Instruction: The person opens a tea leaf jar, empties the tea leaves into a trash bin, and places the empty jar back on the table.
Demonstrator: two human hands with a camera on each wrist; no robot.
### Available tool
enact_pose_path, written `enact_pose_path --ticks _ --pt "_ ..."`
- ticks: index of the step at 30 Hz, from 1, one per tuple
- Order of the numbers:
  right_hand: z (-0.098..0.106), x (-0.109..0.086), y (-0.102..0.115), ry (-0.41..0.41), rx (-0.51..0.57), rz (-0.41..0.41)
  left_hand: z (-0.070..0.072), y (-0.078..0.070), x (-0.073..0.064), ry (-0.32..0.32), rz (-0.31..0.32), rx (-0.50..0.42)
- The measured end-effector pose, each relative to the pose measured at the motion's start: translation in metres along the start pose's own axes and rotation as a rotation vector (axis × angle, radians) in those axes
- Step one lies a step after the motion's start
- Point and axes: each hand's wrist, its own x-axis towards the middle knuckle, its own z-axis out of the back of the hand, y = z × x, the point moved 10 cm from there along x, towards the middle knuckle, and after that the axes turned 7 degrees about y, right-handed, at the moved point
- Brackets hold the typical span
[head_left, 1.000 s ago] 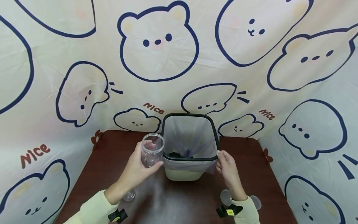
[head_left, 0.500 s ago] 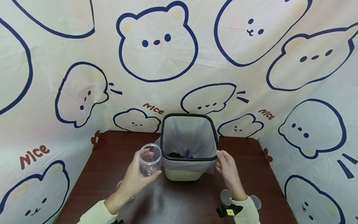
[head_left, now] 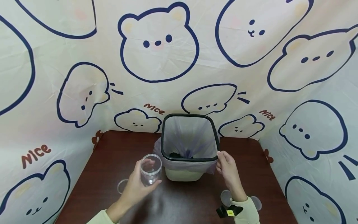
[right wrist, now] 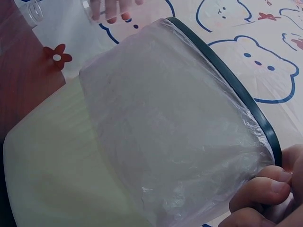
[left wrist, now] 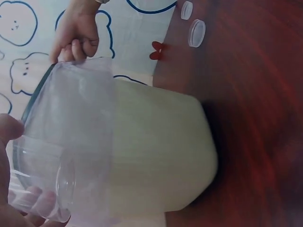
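My left hand [head_left: 135, 186] grips a clear, open-topped plastic jar [head_left: 151, 171], left of a cream trash bin [head_left: 183, 176]. The jar stands apart from the bin's dark rim [head_left: 190, 160], its mouth facing up; I see no contents in it. On the other side, my right hand [head_left: 227, 166] pinches the rim's near right corner over the folded liner bag [head_left: 183, 166]. In the right wrist view its curled fingers [right wrist: 270, 187] hold that corner. The translucent liner covers the bin's inside and hangs over its outer wall. A small dark clump [head_left: 174, 155] lies inside the bin.
Another clear jar [head_left: 121, 186] stands on the dark wood table [head_left: 179, 205], partly behind the left hand. Two clear round lids [head_left: 226, 198] lie by the right wrist. A printed cloth [head_left: 159, 62] surrounds the table at the back and sides.
My left hand has drawn the jar down and slightly left, away from the bin's rim toward me. More of the second jar now shows. The right hand and bin stay put.
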Motion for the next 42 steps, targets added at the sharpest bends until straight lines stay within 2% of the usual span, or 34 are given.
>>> enact_pose_path --ticks 9,18,24,31,42 --pt "0.000 -0.001 0.001 0.002 0.002 0.003 -0.012 0.006 -0.017 -0.010 -0.032 0.051" --pt "0.000 -0.002 0.003 -0.001 0.016 0.008 -0.014 0.011 -0.024 -0.038 -0.034 0.072" --pt "0.000 -0.001 0.001 -0.003 0.003 -0.002 -0.021 0.019 -0.030 -0.032 -0.023 0.057" --pt "-0.001 0.000 0.000 0.010 0.004 -0.003 -0.028 0.026 -0.039 -0.049 -0.036 0.097" --pt "0.000 -0.001 0.000 0.008 -0.005 -0.001 -0.037 0.049 -0.048 -0.046 0.032 0.101"
